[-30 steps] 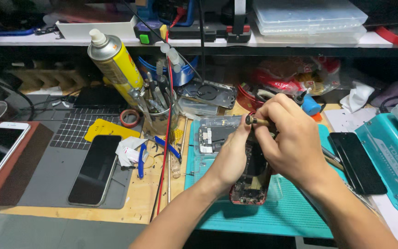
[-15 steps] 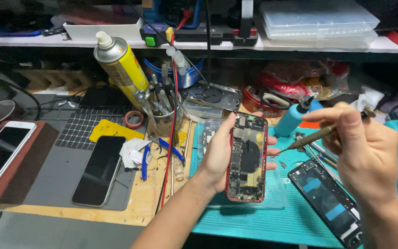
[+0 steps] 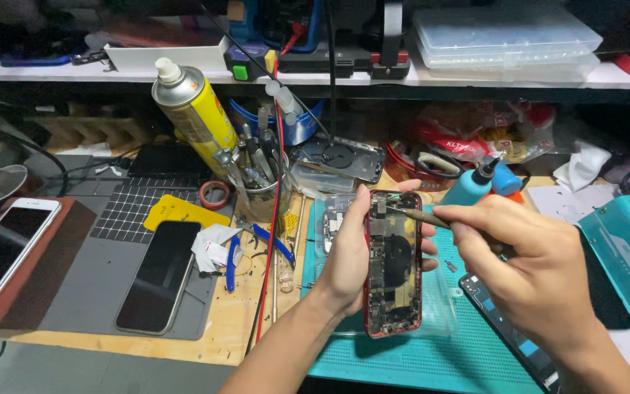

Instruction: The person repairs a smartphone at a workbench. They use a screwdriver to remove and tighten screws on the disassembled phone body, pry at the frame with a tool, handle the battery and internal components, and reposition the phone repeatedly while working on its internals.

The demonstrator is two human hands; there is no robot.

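Upright in the left hand, the opened red phone shows its bared insides to the camera, held above the teal mat; the grip is clamped on its edges, thumb on the near side, fingertips curling round the far side. The right hand pinches a slim tool whose tip touches the phone's upper part. What the tip meets is too small to make out. The right wrist runs off the lower edge. A dark screen panel lies partly hidden under that hand. Behind, a blue squeeze bottle stands; left of it a yellow spray can leans by a jar of tools. A black phone rests on the grey mat on the tabletop.
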